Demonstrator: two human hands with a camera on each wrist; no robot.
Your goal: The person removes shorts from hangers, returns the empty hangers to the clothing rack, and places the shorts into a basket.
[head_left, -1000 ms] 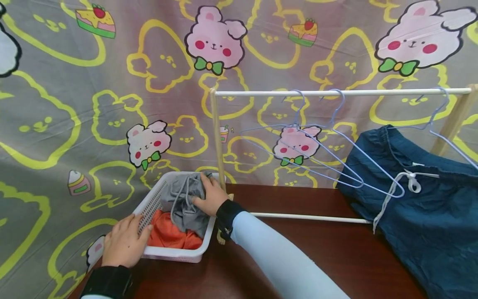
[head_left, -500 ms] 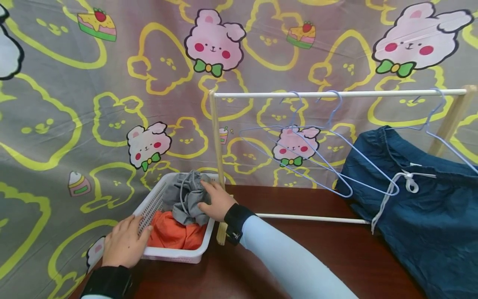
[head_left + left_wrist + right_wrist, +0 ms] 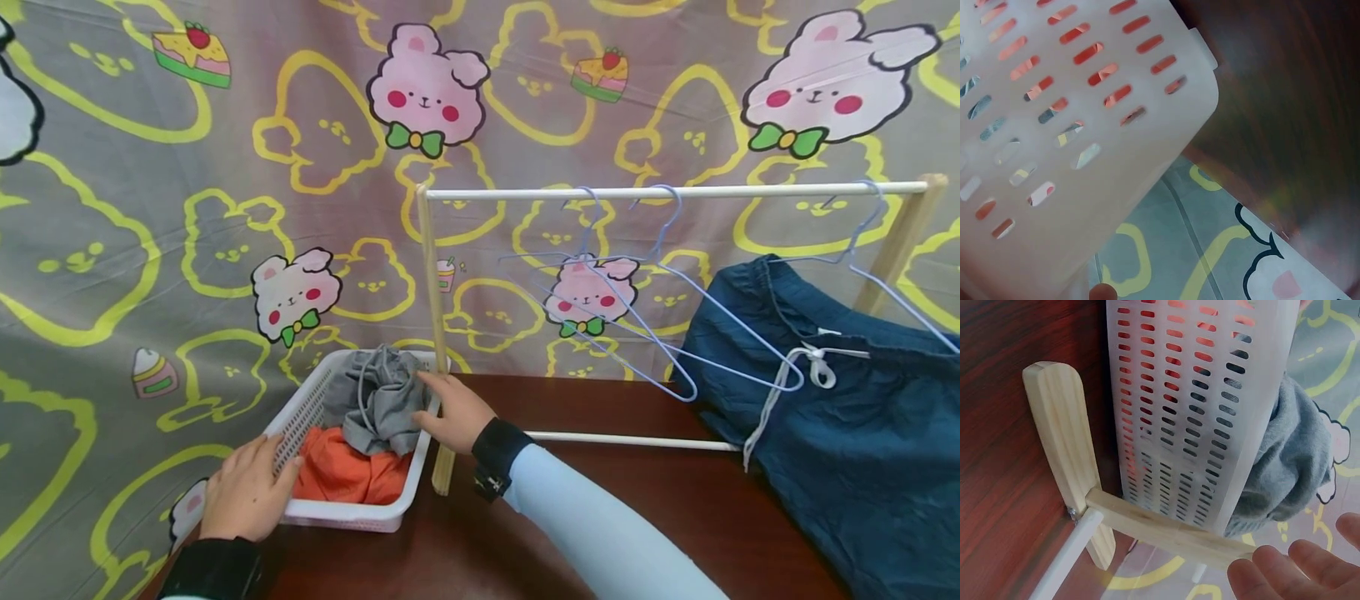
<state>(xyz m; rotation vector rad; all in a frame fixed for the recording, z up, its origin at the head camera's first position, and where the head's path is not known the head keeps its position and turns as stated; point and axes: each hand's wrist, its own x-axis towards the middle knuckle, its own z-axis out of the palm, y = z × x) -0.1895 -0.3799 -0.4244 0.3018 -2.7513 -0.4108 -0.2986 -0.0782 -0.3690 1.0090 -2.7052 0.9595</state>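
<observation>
A white slatted basket (image 3: pixel 300 410) stands at the left of the table. In it lie a crumpled grey drawstring garment (image 3: pixel 382 398) and, nearer me, an orange cloth (image 3: pixel 345 473). My left hand (image 3: pixel 249 492) rests on the basket's left rim with fingers extended; the left wrist view shows the basket's perforated outer wall (image 3: pixel 1079 150) and one fingertip at the bottom edge. Over the basket's right rim is my right hand (image 3: pixel 459 415), its fingertips right by the grey garment and nothing in its grasp. Its fingers (image 3: pixel 1266 569) appear at the corner of the right wrist view.
A clothes rack with a white top rail (image 3: pixel 510 195) and wooden posts (image 3: pixel 431 283) stands beside the basket. Blue hangers (image 3: pixel 667 275) hang from it; dark blue drawstring shorts (image 3: pixel 817 417) hang at the right. A cartoon-print curtain (image 3: pixel 315 125) backs the brown table (image 3: pixel 570 508).
My right hand has drawn back to the right, off the grey garment, which now sits more bunched up. My left hand has stayed on the rim. One hanger swings slightly.
</observation>
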